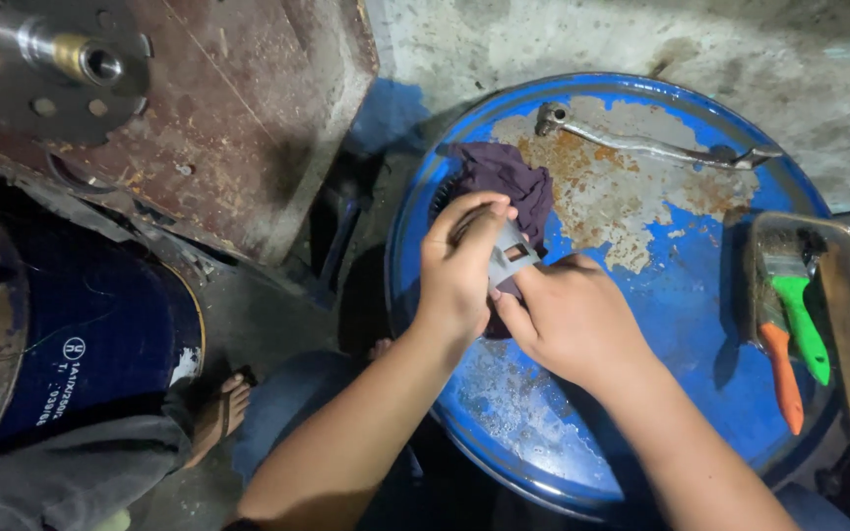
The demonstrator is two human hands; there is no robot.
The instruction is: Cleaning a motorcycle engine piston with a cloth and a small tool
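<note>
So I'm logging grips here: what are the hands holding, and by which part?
Both hands hold a small grey metal part over a dark purple rag: the left hand grips its upper-left end, the right hand its lower edge.

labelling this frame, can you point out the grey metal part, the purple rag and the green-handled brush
grey metal part (pixel 512 253), head view, flat face beside its square hole
purple rag (pixel 509 177), head view, middle of the bunched cloth
green-handled brush (pixel 805 324), head view, middle of the green handle
</note>
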